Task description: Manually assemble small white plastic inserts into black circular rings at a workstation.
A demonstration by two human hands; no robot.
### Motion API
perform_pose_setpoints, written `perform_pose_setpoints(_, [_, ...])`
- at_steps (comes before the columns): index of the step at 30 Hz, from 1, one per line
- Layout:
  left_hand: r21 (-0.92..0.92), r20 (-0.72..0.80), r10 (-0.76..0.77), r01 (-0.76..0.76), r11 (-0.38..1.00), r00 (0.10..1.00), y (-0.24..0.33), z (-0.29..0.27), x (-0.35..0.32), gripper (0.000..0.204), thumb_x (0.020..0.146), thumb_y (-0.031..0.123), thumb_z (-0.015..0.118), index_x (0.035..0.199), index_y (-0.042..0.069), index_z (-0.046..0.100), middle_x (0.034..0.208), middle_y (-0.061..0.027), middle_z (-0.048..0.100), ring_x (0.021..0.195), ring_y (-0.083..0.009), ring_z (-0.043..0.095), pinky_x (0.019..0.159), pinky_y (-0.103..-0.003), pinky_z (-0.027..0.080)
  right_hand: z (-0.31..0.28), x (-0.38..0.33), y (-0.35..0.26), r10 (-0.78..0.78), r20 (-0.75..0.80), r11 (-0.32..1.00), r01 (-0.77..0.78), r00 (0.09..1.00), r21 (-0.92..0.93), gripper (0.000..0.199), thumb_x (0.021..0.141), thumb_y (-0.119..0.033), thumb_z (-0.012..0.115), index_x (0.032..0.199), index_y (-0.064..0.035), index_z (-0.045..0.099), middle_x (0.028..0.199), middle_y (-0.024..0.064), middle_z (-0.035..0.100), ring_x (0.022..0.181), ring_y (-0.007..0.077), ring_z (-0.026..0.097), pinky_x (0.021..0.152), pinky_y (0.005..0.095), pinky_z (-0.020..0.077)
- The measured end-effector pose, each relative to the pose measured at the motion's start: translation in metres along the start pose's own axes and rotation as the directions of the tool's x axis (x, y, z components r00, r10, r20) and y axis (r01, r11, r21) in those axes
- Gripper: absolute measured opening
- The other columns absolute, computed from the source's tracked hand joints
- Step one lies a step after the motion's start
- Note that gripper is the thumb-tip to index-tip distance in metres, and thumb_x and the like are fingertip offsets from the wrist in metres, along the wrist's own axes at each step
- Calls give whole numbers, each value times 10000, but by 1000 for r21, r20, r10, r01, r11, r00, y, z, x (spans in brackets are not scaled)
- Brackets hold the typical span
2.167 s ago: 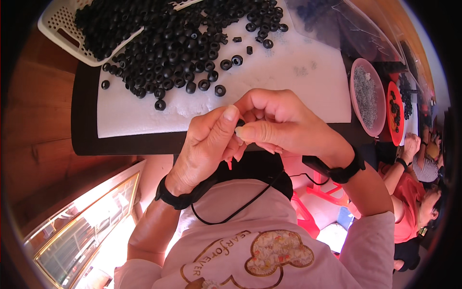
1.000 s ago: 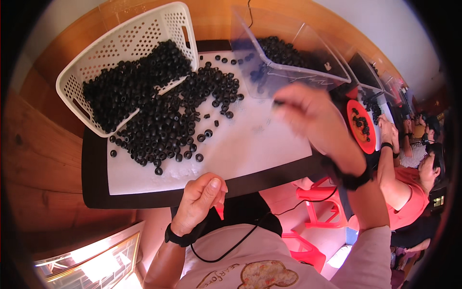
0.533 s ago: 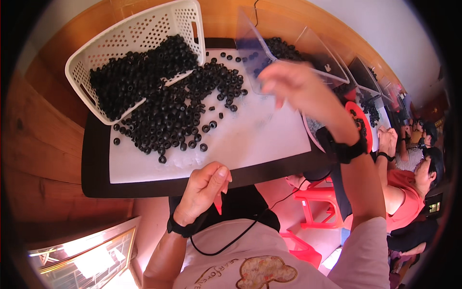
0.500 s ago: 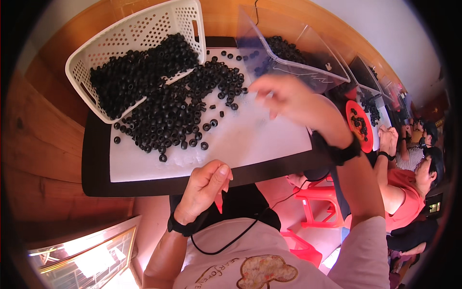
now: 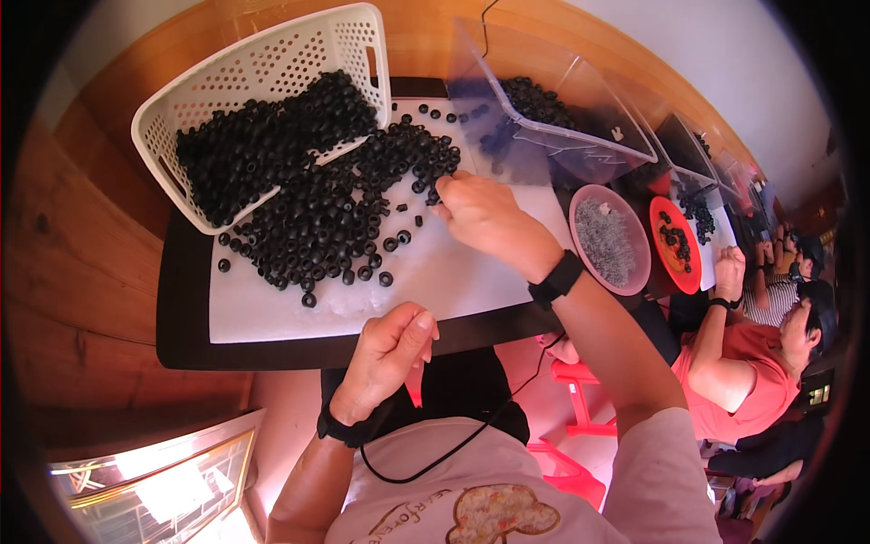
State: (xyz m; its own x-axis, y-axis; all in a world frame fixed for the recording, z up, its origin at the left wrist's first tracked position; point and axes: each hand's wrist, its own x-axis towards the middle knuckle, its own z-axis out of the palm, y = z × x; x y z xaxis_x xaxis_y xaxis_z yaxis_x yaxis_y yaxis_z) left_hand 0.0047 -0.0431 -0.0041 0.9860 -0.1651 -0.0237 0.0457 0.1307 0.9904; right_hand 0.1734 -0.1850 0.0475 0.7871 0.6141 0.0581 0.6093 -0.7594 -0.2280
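Note:
Small black ring-shaped pieces (image 5: 317, 227) lie in a loose heap on a white board (image 5: 435, 281), spilling from a tipped white perforated basket (image 5: 263, 68). My right hand (image 5: 494, 218) is at the heap's right edge, palm down, fingers curled together with their tips by the outermost pieces. Whatever is between those fingertips is hidden. My left hand (image 5: 385, 354) hovers at the board's front edge, thumb pressed against the bent fingers. I cannot make out what it holds, if anything.
Behind the board's right side stands a clear plastic box (image 5: 580, 150) with more black pieces. Right of my wrist are a pink bowl (image 5: 641, 258) of fine greyish bits and a red dish (image 5: 691, 279). Co-workers (image 5: 734, 372) sit farther right. Red stools (image 5: 580, 399) stand below.
My right hand has swung left and down from in front of the clear box to the heap's right edge, uncovering the pink bowl. My left hand has stayed in place.

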Motion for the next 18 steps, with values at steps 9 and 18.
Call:
perform_pose_setpoints(9, [-19,-3,-27,27,999,1000,6,3,2,342,997,302,459,837,19,564,580,4,465,558,-82,478,526,-214,377,-1,2,11,92,-44,994,-89,995,63,158,817,-143,604,850,12,614,833,214,625,843,387,609,713,464,475])
perform_pose_setpoints(18, [-232,-20,-9,4,973,1000,1,-1,3,472,1000,459,354,939,22,523,626,-22,493,623,-115,515,597,-245,430,-1,-68,-40,-200,-220,870,276,955,408,148,809,-100,625,920,-33,554,804,153,571,717,361,597,621,422,483])
